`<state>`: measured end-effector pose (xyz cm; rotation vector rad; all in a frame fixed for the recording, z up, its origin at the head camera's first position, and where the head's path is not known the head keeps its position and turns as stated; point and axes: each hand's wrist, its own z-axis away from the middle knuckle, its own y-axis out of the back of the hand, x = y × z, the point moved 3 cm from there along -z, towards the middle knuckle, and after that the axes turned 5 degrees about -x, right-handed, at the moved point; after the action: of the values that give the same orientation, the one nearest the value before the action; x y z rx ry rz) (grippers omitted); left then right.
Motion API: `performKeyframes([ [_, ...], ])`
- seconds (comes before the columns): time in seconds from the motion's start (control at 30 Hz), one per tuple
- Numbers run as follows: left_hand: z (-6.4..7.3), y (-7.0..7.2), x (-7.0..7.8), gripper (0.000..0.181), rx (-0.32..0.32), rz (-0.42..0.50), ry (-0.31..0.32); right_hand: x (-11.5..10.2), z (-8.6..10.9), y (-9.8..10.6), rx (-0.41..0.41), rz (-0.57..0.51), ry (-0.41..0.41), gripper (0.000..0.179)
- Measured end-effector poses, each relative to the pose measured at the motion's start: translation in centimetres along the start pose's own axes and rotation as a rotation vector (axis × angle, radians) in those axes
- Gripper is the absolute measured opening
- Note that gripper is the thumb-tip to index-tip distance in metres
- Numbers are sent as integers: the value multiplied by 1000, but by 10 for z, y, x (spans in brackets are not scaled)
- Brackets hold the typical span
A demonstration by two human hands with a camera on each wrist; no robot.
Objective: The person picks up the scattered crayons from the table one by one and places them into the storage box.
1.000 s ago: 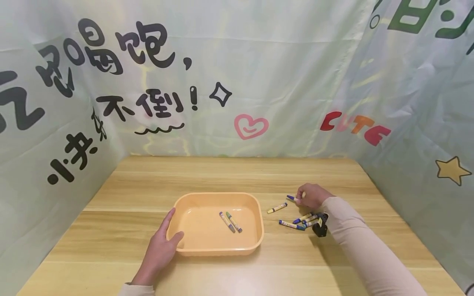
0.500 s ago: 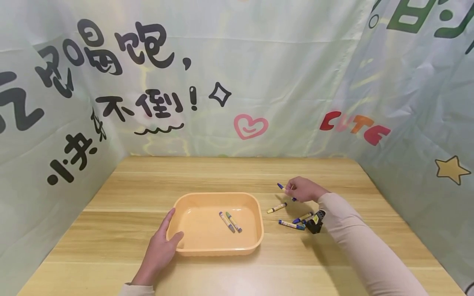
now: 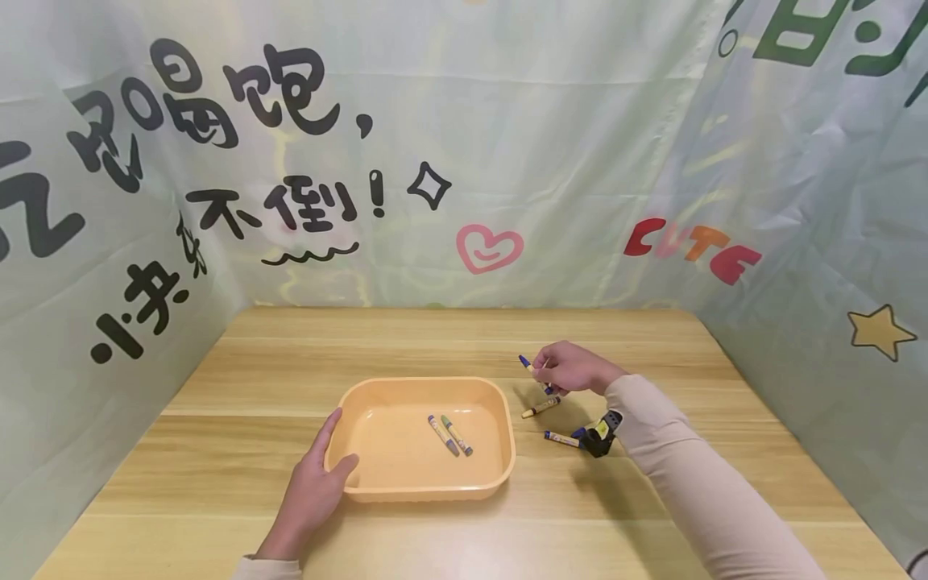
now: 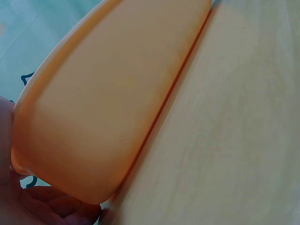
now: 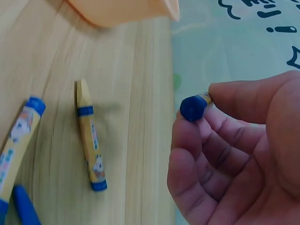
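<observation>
Right hand pinching a blue crayon, clear of the counter, to the tray's right, a yellow crayon lying nearby! Left hand grips the tray's left end, thumb over the rim; two crayons lie inside.

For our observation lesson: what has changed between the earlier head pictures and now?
The right hand has moved left toward the tray, raising the blue crayon its fingers already held. Nothing was let go. The left hand stays on the tray's rim; the two crayons inside and the yellow crayon outside lie as before.
</observation>
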<state>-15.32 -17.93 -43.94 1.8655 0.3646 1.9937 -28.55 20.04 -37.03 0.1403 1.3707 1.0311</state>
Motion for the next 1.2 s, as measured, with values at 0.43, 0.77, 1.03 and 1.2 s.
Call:
performKeyframes([
  [0.43, 0, -1, -1, 73, 3, -8, -11, -21, -8, -19, -47, -76, 42, 11],
  [0.77, 0, 0, 0, 73, -8, -4, -23, -43, -17, -35, -76, -99, 74, 13],
  [1.03, 0, 0, 1, 73, -9, 1, -10, -59, -25, -49, -97, -119, 64, 17],
  [1.2, 0, 0, 0, 73, -16, -3, -8, -69, -30, -63, -132, -128, 63, 12],
])
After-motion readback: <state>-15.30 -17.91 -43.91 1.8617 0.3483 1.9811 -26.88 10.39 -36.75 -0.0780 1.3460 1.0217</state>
